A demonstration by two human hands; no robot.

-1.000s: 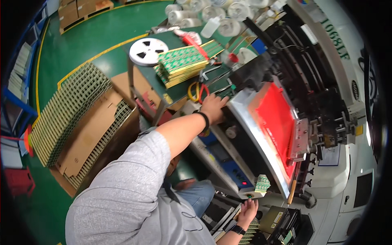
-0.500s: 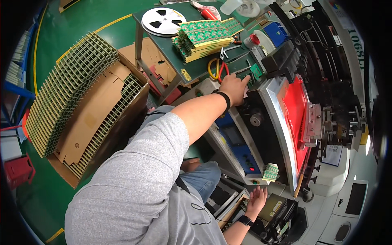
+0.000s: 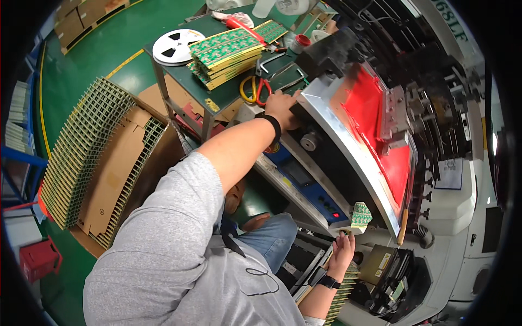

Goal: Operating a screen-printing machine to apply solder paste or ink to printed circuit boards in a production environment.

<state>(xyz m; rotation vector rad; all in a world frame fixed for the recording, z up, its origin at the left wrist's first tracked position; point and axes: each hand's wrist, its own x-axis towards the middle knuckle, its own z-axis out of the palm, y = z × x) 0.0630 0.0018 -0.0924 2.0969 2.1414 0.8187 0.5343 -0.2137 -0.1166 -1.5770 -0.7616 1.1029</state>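
Observation:
At the left end of a screen-printing machine, my left hand [image 3: 283,108] reaches in beside the corner of the silver-framed red screen [image 3: 375,125]. Its fingertips are partly hidden there, so I cannot tell whether they hold anything. My right hand [image 3: 342,251] is raised at the machine's right front corner, palm up, fingers apart and slightly bent, with nothing visible in it. Its fingertips are close to a small button [image 3: 345,232]; contact is unclear. Just above lies a small green circuit board panel [image 3: 361,215].
Left of me, a cardboard box [image 3: 157,157] holds rows of stacked board panels. A dark green table [image 3: 217,103] carries more green panels [image 3: 228,49], a white reel [image 3: 176,46], and pliers with red and yellow handles [image 3: 255,89]. A blue control panel [image 3: 304,182] fronts the machine.
The view has shifted. My right hand has risen to the button at the machine's corner. My left fingers, earlier visible beside a green piece, are now partly covered at the screen frame's corner.

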